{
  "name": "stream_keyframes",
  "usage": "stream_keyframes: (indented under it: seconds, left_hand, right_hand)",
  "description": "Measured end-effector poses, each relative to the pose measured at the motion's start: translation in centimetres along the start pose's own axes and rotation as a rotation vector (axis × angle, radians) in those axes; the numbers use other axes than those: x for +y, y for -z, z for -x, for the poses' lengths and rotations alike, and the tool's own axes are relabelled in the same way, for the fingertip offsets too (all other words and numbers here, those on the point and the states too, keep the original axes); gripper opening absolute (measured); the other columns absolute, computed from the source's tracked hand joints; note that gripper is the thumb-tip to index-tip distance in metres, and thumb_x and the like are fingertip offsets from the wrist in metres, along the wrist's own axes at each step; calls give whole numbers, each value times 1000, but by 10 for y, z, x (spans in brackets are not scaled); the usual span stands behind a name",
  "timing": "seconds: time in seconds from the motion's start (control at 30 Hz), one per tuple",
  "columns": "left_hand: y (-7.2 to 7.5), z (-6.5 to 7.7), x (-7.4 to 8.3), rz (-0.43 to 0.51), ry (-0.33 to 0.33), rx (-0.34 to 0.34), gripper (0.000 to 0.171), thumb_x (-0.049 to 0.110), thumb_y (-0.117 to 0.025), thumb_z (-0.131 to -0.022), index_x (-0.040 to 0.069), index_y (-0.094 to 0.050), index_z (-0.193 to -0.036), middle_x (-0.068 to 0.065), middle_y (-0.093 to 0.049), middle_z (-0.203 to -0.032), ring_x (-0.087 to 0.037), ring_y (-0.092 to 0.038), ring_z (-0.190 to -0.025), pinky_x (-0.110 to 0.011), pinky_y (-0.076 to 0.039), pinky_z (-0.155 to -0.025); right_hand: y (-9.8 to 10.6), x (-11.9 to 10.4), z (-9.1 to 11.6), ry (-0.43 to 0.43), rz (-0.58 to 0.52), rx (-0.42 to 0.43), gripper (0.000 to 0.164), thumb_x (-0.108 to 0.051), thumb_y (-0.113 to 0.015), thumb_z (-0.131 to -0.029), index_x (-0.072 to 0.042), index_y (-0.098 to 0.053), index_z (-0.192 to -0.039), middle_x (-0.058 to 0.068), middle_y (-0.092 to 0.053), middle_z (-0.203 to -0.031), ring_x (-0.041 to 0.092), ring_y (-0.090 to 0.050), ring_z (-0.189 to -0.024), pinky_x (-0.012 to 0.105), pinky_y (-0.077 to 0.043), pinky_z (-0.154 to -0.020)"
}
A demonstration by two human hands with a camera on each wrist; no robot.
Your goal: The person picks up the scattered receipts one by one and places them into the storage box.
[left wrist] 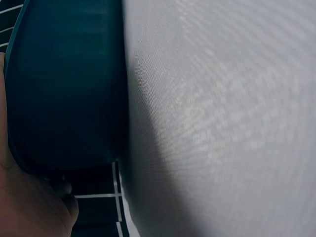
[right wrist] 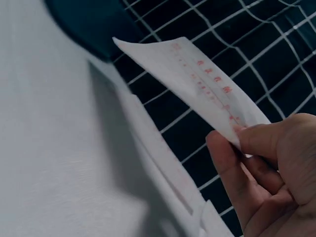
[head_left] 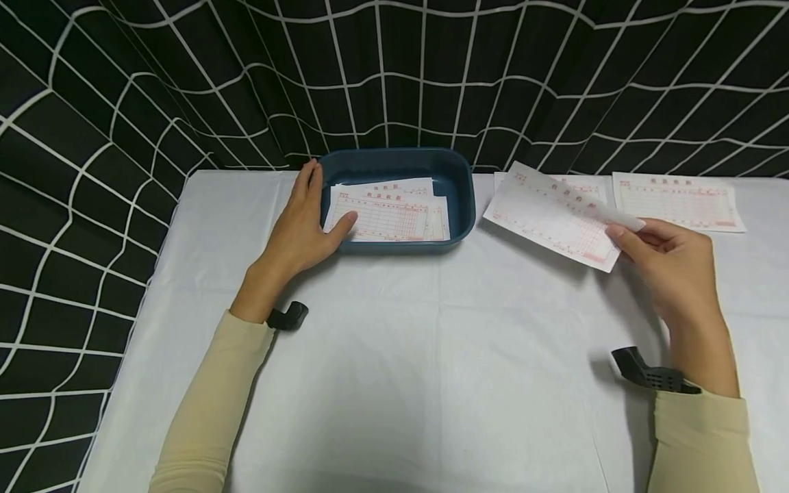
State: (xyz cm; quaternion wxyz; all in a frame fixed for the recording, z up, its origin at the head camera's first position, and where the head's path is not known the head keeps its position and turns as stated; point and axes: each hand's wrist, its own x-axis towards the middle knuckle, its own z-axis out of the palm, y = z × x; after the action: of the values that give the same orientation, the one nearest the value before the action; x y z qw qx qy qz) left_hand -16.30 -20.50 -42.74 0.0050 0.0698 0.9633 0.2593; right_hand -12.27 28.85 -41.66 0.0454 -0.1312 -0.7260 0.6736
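A dark blue plastic bin (head_left: 465,205) stands at the back of the table, with several white receipt slips (head_left: 382,218) printed in red inside it. My left hand (head_left: 298,233) grips the bin's left end, thumb over the rim and fingers along the outer wall. In the left wrist view, the bin's side (left wrist: 64,89) fills the upper left. My right hand (head_left: 681,270) pinches one receipt slip (head_left: 555,216) by its right corner, between thumb and fingers. That slip is raised and tilted above the table; the right wrist view shows the pinched slip (right wrist: 197,81) bending slightly.
Behind the held slip, another receipt slip (head_left: 582,183) lies partly covered. Farther right lies one more slip (head_left: 678,202). A white cloth (head_left: 431,376) covers the table. Black fabric with a white grid (head_left: 401,68) hangs along the back and left sides.
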Motion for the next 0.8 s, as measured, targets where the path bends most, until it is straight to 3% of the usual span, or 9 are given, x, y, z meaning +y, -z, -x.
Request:
stream_keyframes:
  seconds: [0.13, 0.43, 0.53, 0.63, 0.8]
  left_hand:
    - [0, 0, 0, 2, -2, -2, 101, 56, -60, -99, 4, -11, -170, -10, -5, -181, -30, -15, -168, -53, -26, -133]
    - [0, 0, 1, -1, 0, -7, 102, 56, -60, -99, 3, -11, -170, -12, -5, -181, -32, -15, -168, -55, -26, -133]
    - [0, 0, 1, -7, -2, -7, 101, 55, -60, -99, 2, -11, -170, -13, -6, -180, -32, -15, -168, -55, -26, -133]
    - [0, 1, 1, -13, -1, -2, 102, 56, -61, -99, 2, -11, -169, -13, -7, -180, -32, -15, -168, -55, -26, -132]
    - [-1, 1, 1, -7, -10, 7, 101, 54, -61, -99, 1, -11, -169, -14, -7, -180, -33, -15, -167, -55, -26, -133]
  right_hand:
    - [-1, -5, 2, 0, -146, 28, 20, 3, -83, -86, -15, -83, -94, -9, -78, -82, -1, -71, -73, 12, -59, -67]
    - [-39, -20, 2, 48, -177, 19, 16, 5, -84, -84, -8, -79, -91, -3, -74, -76, 4, -71, -68, 17, -61, -65]
    - [-53, -29, -1, 62, -105, -29, 13, 1, -84, -86, -10, -79, -92, -6, -75, -80, 4, -71, -72, 16, -61, -68]
    - [-70, -40, -4, 96, 53, -90, 11, -6, -83, -89, -13, -78, -97, -11, -73, -84, 1, -70, -75, 15, -61, -69]
    - [-102, -55, -13, 165, 281, -205, 21, -12, -79, -95, -4, -75, -113, -18, -71, -91, -4, -71, -81, 14, -61, -73]
